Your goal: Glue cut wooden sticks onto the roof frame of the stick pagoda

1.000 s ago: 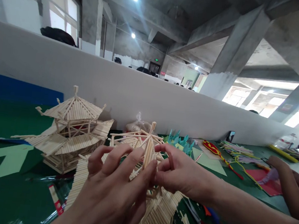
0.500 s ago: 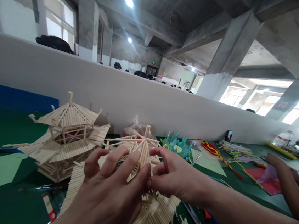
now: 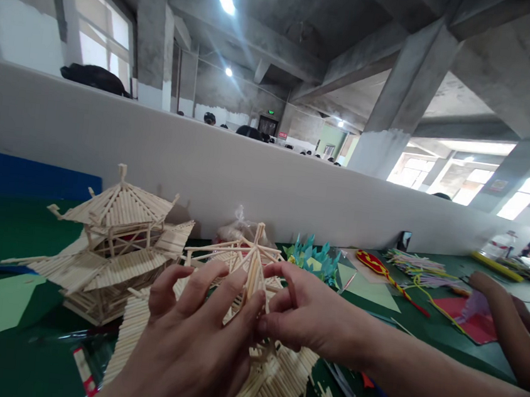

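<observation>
A half-built pavilion of thin wooden sticks [image 3: 240, 256] stands right in front of me on the green table [image 3: 3, 348]. My left hand [image 3: 192, 349] is raised before it, fingers curled, the fingertips touching the upright sticks of its roof frame. My right hand [image 3: 310, 310] comes in from the right and pinches a stick near the roof's centre post. The lower tiers of the model [image 3: 274, 382] show below my hands.
A finished stick pavilion [image 3: 113, 239] stands to the left. Coloured paper shapes [image 3: 315, 257], strips [image 3: 414, 265] and a red sheet [image 3: 470, 318] lie to the right, where another person's arm [image 3: 508, 319] rests. A grey partition wall [image 3: 248, 178] closes off the table's far side.
The view has tilted a little, so both models sit slightly lower and to the left. My hands stay on the roof frame, fingers barely shifting.
</observation>
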A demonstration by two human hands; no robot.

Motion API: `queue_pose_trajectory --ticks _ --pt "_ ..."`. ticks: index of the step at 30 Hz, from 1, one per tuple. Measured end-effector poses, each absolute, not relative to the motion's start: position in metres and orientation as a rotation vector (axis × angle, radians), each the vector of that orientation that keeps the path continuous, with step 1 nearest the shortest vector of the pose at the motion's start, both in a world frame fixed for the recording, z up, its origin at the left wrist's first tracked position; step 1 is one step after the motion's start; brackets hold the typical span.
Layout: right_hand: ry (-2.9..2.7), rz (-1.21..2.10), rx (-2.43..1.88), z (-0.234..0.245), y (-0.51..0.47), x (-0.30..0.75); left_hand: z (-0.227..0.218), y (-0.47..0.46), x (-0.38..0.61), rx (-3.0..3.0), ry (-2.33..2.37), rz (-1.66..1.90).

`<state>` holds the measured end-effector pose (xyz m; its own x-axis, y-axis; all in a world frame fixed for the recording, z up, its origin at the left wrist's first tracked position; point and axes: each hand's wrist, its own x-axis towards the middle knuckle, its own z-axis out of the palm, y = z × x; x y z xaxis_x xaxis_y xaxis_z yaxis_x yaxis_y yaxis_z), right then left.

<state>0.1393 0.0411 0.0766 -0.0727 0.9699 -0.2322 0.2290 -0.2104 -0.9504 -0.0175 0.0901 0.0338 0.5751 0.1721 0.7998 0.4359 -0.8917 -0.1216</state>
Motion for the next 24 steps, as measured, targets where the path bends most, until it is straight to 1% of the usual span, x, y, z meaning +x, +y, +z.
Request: queue_pose_trajectory --ticks 7,14,24 --pt "-1.308 1.339 -1.487 0.081 0.038 0.140 0.035 0.089 -0.021 -2.513 -0.463 -1.225" --pt "-1.307 1.171 -1.404 0.079 0.042 0.146 0.031 0.089 -0.023 -2.491 -0.467 -1.192" --pt "-1.306 1.177 -1.403 0.075 0.050 0.148 0.021 0.092 -0.017 -2.470 -0.498 -1.302"
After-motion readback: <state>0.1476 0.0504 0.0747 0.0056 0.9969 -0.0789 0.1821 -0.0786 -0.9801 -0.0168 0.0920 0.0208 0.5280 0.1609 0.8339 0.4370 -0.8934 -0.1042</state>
